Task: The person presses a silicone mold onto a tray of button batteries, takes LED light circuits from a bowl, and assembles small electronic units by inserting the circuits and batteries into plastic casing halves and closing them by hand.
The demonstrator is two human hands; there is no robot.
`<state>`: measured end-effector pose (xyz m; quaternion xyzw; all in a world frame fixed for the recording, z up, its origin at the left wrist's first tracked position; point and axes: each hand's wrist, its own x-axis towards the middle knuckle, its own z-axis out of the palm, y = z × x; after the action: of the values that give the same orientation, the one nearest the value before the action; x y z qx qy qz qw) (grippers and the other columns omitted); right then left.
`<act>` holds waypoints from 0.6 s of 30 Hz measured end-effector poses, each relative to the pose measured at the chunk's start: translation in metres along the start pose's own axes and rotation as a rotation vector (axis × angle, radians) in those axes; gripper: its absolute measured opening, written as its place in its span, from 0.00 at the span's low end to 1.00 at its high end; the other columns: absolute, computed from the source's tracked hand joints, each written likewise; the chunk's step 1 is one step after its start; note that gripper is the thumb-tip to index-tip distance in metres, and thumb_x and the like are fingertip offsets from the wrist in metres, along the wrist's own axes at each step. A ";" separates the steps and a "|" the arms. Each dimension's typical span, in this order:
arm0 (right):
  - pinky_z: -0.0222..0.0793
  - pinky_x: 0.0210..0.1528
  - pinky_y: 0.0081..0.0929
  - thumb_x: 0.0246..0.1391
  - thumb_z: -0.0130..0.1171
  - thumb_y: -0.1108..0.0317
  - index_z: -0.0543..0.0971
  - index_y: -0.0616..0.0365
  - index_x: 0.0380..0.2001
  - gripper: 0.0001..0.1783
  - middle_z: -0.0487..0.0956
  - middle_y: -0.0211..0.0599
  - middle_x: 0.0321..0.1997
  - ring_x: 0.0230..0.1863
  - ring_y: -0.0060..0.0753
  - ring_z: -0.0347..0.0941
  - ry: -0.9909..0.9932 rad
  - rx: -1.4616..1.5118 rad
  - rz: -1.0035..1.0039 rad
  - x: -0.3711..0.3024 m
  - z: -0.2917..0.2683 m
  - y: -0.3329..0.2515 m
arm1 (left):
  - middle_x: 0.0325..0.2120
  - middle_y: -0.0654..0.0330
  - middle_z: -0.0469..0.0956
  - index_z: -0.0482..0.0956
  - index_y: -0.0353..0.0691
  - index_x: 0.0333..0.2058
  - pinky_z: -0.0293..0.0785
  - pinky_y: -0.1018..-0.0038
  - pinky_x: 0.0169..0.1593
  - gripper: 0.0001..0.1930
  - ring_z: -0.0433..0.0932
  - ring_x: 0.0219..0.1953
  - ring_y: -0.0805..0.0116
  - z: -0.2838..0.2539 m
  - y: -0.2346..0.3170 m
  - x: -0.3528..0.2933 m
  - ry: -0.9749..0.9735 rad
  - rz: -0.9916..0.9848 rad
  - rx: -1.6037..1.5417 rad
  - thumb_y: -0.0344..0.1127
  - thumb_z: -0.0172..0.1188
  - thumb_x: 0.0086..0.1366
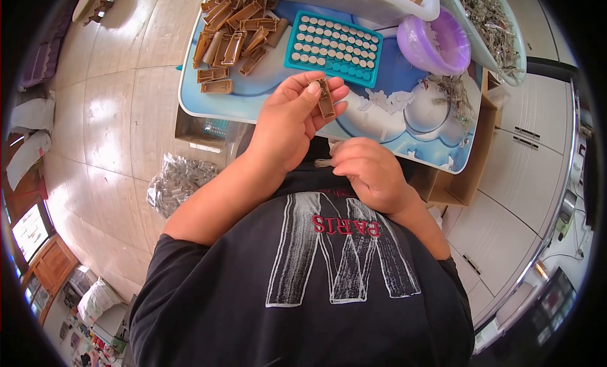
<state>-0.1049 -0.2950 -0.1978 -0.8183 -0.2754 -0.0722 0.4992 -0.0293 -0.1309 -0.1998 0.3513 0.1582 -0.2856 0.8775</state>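
Note:
My left hand [281, 123] is raised over the near edge of the table, its thumb and fingers closed on a small brown rectangular plastic case [325, 104] whose hollow side shows. Close to my chest, my right hand [372, 176] has its fingers pinched on a thin pale strip [323, 163], too small to make out further. Beyond my hands lies a teal tray [290, 62] with rows of white round discs [329, 39]. A loose pile of similar brown cases [232, 46] covers the far left of the table.
On the blue-and-white table [259, 101] are white scraps [387, 100] and tangled metal bits [452, 92]. A purple basin [414, 41], white tub [373, 6] and pale basket of metal parts [517, 51] stand behind. Cardboard boxes [473, 168] sit below; a silvery bundle [180, 182] lies left.

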 end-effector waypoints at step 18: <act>0.62 0.29 0.35 0.40 0.63 0.80 0.72 0.57 0.27 0.11 0.74 0.33 0.23 0.25 0.41 0.70 0.255 -0.234 0.228 0.023 0.018 0.002 | 0.48 0.51 0.74 0.65 0.34 0.49 0.73 0.70 0.55 0.12 0.76 0.50 0.63 0.004 -0.001 -0.007 -0.044 0.017 0.095 0.33 0.49 0.71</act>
<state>-0.0879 -0.2715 -0.1994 -0.8808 -0.1056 -0.1498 0.4366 -0.0353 -0.1314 -0.1939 0.3876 0.1224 -0.2930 0.8654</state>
